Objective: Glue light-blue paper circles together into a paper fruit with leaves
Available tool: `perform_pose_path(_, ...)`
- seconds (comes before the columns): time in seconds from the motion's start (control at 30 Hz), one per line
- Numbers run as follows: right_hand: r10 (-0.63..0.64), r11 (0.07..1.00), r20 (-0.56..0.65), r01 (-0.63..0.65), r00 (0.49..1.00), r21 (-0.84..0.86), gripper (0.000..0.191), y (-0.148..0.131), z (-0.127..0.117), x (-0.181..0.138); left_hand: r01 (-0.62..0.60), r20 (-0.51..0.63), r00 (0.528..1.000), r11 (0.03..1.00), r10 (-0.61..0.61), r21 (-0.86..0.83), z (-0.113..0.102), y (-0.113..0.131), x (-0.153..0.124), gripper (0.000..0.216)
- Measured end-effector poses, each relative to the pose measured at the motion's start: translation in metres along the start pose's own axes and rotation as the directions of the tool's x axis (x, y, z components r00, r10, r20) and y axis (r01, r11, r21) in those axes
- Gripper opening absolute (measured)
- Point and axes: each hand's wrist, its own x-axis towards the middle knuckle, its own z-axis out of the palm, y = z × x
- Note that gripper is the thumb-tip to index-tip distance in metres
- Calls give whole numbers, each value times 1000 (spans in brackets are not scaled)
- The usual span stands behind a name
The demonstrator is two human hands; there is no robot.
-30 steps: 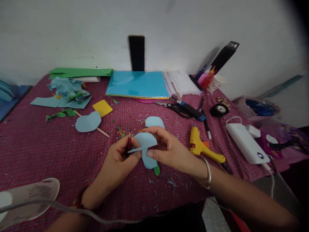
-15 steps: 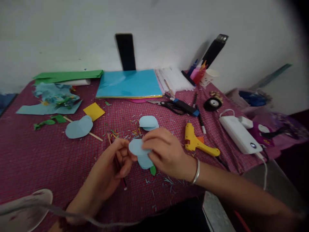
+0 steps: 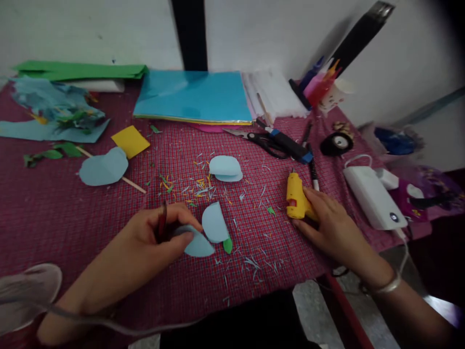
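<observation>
My left hand [image 3: 150, 237] pinches a folded light blue paper piece [image 3: 207, 232] against the red checked cloth [image 3: 65, 218], with a thin dark red stick [image 3: 162, 224] held between its fingers. A small green paper leaf [image 3: 227, 245] sticks out beside the blue piece. My right hand [image 3: 329, 225] lies over the handle of the yellow glue gun [image 3: 296, 198], fingers wrapped on it, to the right of the blue piece.
Another folded blue paper shape [image 3: 225, 168] lies further back. A blue cutout on a wooden stick [image 3: 103, 167], a yellow square [image 3: 130, 140], scissors [image 3: 259, 139], a marker [image 3: 313, 172], a tape roll [image 3: 338, 143], a white power bank [image 3: 374, 196] and a blue paper stack [image 3: 194, 97] surround the hands.
My right hand has let go of the blue paper and moved right onto the glue gun. My left hand lowered the paper to the cloth. The view moved closer and down.
</observation>
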Motion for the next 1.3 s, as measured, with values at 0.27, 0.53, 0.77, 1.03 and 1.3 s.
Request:
perform_pose_path(0.27, 270, 930, -70, -241, 960, 279, 29, 2, -16, -3, -343, 386, 913, 766, 134, 543, 37, -8, -29, 21)
perform_pose_path(0.53, -67, 224, 443, -419, 894, 880, 32, -53, -44, 4, -430, 539, 833, 464, -128, 774, 60, -7, -35, 50)
perform_pose_path(0.77, -255, 404, 414, -293, 874, 867, 16, -75, -32, 43, -485, 579, 811, 460, -81, 744, 60, -4, -27, 50)
perform_pose_path(1.03, -338, 595, 392, -128, 855, 793, 23, -76, -39, 59, -507, 600, 793, 435, -103, 744, 57, -4, -26, 50)
perform_pose_path(1.3, -365, 667, 400, -64, 841, 743, 24, -72, -44, 64, -501, 564, 825, 473, 8, 725, 57, -14, -32, 43)
